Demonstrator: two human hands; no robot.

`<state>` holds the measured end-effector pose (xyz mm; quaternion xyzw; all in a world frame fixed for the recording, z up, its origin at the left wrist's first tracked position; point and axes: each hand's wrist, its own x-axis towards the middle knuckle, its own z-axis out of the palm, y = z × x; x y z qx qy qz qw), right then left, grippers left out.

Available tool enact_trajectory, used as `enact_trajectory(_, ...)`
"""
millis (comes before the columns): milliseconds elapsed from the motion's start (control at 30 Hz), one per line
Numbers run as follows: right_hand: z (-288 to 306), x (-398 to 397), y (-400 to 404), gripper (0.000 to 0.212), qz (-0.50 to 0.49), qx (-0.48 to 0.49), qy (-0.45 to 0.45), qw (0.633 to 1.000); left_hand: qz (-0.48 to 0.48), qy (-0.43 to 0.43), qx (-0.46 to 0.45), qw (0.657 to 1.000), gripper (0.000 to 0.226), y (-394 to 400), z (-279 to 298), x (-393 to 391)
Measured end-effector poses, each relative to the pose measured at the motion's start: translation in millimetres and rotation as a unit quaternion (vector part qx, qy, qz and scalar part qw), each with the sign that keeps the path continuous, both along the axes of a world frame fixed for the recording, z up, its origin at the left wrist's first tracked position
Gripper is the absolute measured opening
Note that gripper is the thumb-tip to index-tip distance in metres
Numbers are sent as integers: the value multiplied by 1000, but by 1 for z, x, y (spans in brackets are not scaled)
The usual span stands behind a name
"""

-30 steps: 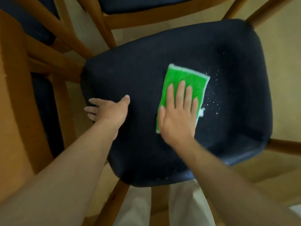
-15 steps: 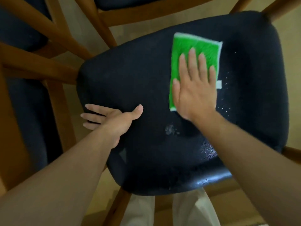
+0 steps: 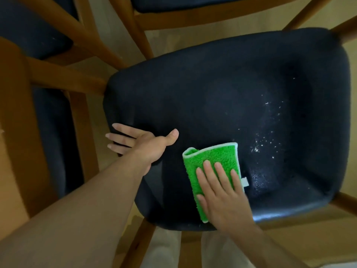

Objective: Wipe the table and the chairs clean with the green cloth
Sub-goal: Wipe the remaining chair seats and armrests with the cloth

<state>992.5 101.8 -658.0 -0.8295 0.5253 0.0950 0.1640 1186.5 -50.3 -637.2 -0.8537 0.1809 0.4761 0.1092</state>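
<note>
A dark padded chair seat (image 3: 222, 89) fills the middle of the head view. The folded green cloth (image 3: 210, 161) with a white edge lies on the seat's near part. My right hand (image 3: 222, 192) presses flat on the cloth with straight fingers. My left hand (image 3: 143, 142) rests at the seat's left edge, its thumb on top and its fingers over the side. White crumbs (image 3: 264, 140) speckle the seat to the right of the cloth.
A wooden chair frame (image 3: 63, 78) and another dark seat (image 3: 29, 29) stand at the left. A further chair (image 3: 183, 8) is at the top. The tan floor (image 3: 193, 37) shows between them. My light trousers (image 3: 164, 252) are below the seat.
My right hand has pulled the cloth from the far part of the seat back toward the near edge. The left hand has stayed at the seat's left edge.
</note>
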Motion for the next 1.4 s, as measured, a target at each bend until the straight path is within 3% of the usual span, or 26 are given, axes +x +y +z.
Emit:
enact_trajectory(67,2,-13,-28,53,18,-15,-11,1000,-5,-7,3,1000,157,-1,-2,-1)
enact_trajectory(267,1,7,-138,50,-193,-18,-25,981,-15,-25,8,1000,158,1,-7,-2)
enact_trajectory(333,5,11,-130,50,-182,-10,-21,983,-12,-21,3,1000,158,1,-6,-1)
enact_trajectory(533,27,9,-8,54,-3,56,-6,998,-13,-12,-1,1000,158,2,-4,-1)
enact_trajectory(667,22,-13,-24,50,42,33,-45,998,-14,-13,0,1000,158,2,-5,-1)
enact_trajectory(767,15,-19,-78,48,-46,-17,-34,998,-15,-16,-10,1000,158,3,-7,-1)
enact_trajectory(900,12,1,-115,48,-186,5,-13,982,-19,-27,-11,999,160,3,-8,0)
enact_trajectory(1133,33,16,0,54,-66,63,-34,995,-19,-18,-10,1000,160,4,-7,1)
enact_trajectory(1267,27,-10,-33,51,-33,33,-68,997,-19,-20,-12,1000,160,3,-9,0)
enact_trajectory(1400,15,-11,-113,45,-162,-12,-41,986,-32,-34,-11,999,160,3,-10,1)
